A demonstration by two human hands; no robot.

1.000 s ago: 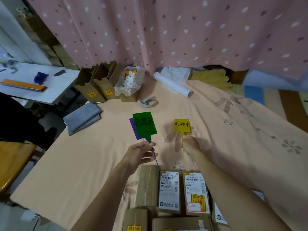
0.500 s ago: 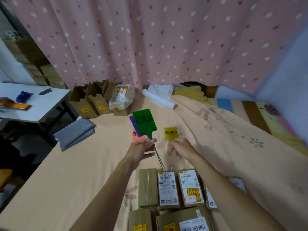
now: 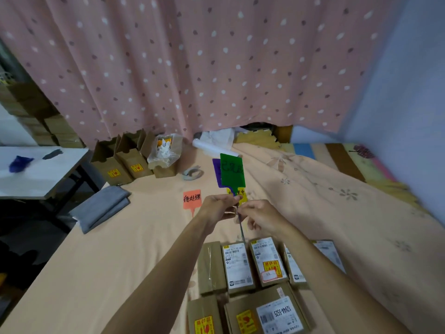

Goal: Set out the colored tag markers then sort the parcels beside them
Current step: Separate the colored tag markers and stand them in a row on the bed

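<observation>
My left hand (image 3: 218, 208) holds a green tag (image 3: 232, 169) upright by its stem, with a purple tag (image 3: 216, 168) right behind it. My right hand (image 3: 261, 216) pinches the thin stems (image 3: 241, 229) just below the left fingers. A yellow tag (image 3: 241, 192) lies on the peach bedsheet (image 3: 120, 261), partly hidden by the green tag and my fingers. To its left, an orange tag (image 3: 192, 198) lies flat on the sheet. Several brown parcels (image 3: 237, 266) with white labels lie below my hands, and a larger one (image 3: 267, 312) sits nearest me.
A folded grey cloth (image 3: 103, 206) lies at the left edge of the bed. Open cardboard boxes (image 3: 120, 162), a plastic bag (image 3: 165, 150), a tape roll (image 3: 192, 173) and a white roll (image 3: 212, 149) stand at the back by the pink curtain. A white table (image 3: 36, 174) is left.
My right hand has let go of the yellow tag on the sheet and moved left onto the stems in my left hand. The view has tilted up, showing the orange tag.
</observation>
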